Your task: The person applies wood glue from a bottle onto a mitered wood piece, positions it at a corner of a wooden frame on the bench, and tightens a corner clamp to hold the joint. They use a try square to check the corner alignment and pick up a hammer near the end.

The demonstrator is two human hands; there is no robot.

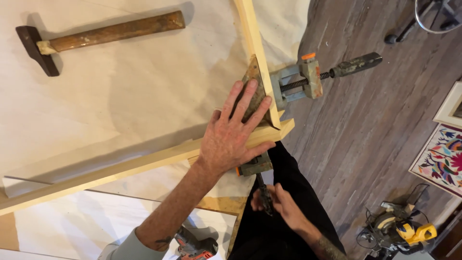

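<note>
A counter (120, 96) covered with pale paper stands over a grey wooden floor (365, 130); a hammer (96, 36) lies on it. Two wooden strips (144, 161) meet in a corner clamp (288, 84) at the counter's edge. The left hand (233, 135) lies flat and open on this corner. The right hand (279, 202) closes its grip on the lower clamp handle (263, 192).

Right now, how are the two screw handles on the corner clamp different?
The upper clamp handle sticks out free over the wooden floor, touched by no hand, and shows whole. The lower clamp handle points down toward the person, with the right hand wrapped around it, so it is mostly hidden. The left hand presses on the frame corner. Both handles look dark and worn.
</note>
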